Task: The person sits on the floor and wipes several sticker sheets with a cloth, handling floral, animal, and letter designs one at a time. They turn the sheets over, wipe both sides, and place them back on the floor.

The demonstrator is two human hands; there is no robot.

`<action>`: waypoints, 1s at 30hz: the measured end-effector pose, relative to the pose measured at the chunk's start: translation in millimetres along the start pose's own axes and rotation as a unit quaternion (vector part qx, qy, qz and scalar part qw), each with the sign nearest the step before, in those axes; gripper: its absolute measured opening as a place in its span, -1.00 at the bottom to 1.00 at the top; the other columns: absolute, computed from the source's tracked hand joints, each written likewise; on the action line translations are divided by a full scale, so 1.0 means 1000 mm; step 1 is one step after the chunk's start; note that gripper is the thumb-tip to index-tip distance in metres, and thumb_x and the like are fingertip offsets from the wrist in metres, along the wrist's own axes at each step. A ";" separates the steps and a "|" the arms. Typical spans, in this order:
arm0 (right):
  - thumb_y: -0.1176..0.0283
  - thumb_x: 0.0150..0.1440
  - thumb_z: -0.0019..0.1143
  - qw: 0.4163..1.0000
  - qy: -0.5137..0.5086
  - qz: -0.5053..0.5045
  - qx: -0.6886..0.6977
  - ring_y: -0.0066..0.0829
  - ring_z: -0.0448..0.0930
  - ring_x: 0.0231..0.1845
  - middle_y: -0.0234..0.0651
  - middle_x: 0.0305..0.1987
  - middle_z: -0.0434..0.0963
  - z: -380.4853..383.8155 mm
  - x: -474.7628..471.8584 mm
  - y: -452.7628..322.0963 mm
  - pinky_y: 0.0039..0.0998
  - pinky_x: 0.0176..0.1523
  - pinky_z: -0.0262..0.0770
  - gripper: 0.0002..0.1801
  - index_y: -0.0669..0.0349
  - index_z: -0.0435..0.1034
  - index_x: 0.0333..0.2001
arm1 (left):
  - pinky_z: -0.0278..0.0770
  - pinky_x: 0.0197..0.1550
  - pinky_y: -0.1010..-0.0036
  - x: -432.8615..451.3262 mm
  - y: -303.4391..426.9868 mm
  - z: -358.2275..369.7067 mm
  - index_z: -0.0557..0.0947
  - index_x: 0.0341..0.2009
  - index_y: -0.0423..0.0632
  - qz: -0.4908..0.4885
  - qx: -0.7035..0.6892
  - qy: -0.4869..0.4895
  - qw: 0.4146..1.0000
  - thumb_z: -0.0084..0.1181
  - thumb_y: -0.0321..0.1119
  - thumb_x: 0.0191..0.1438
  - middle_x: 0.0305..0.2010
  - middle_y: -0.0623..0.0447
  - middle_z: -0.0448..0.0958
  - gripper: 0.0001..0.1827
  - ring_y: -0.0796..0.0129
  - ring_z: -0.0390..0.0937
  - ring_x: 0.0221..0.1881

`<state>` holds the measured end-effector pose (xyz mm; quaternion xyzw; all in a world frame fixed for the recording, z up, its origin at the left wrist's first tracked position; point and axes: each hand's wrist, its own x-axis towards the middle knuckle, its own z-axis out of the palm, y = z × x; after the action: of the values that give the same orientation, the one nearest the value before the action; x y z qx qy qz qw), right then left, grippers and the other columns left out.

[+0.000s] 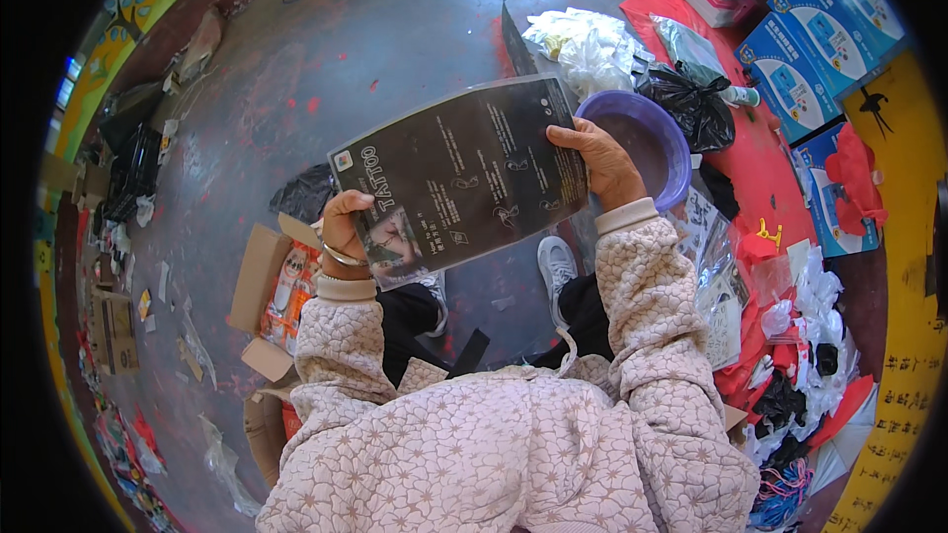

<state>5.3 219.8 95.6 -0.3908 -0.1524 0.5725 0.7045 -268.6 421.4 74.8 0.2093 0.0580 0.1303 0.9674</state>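
Note:
Between my hands I hold a flat black temporary-tattoo packet [474, 170] in a clear plastic sleeve, tilted up to the right. Printed writing, small line drawings and a photo cover the side facing me. My left hand [344, 226] grips its lower left edge, thumb on top, a bracelet at the wrist. At the right edge my right hand [603, 159] pinches the packet, with the thumb on the printed face. The fingers behind the packet are hidden. Just beyond my right hand stands a purple plastic basin [678, 155], partly covered by that hand.
An open cardboard box [259, 274] with orange packages stands at left, near a black plastic bag [302, 192]. Along the right lie red cloth [770, 185], white plastic bags [592, 52], a black bag [689, 104] and blue printed boxes [792, 81]. My shoes [555, 270] rest on the floor.

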 end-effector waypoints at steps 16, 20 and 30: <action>0.46 0.09 -0.02 0.975 0.115 -0.097 0.164 -0.48 0.55 -0.40 -0.33 -0.38 0.50 0.079 0.027 0.083 -0.44 -0.35 0.54 -0.89 0.27 0.34 -0.31 | 0.22 0.10 0.31 0.035 -0.068 0.027 0.31 0.04 -0.19 0.072 0.004 -0.009 0.997 -0.13 -0.22 0.12 0.02 -0.07 0.37 -0.56 0.23 0.32 0.05; 0.55 0.03 -0.02 0.977 0.172 -0.104 0.075 -0.50 0.51 -0.51 -0.31 -0.43 0.49 0.072 0.029 0.084 -0.48 -0.49 0.48 -0.91 0.28 0.35 -0.32 | 0.31 0.03 0.34 0.038 -0.065 0.010 0.41 -0.11 -0.27 0.072 0.033 0.114 0.990 -0.16 -0.38 0.09 -0.12 -0.08 0.46 -0.70 0.21 0.41 -0.08; 0.57 0.03 -0.08 0.887 0.241 -0.389 -0.067 -0.49 0.47 -0.52 -0.22 -0.39 0.47 0.041 0.006 0.009 -0.55 -0.52 0.39 -0.91 0.27 0.35 -0.33 | 0.42 -0.08 0.34 0.032 -0.053 -0.001 0.41 -0.13 -0.31 0.026 0.067 0.075 0.995 -0.13 -0.51 0.00 -0.15 -0.15 0.46 -0.71 0.17 0.46 -0.15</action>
<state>-26.6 241.3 114.4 -0.4723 -0.1554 0.1294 0.8579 -226.3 384.1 50.3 0.2648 0.1335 0.1670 0.9403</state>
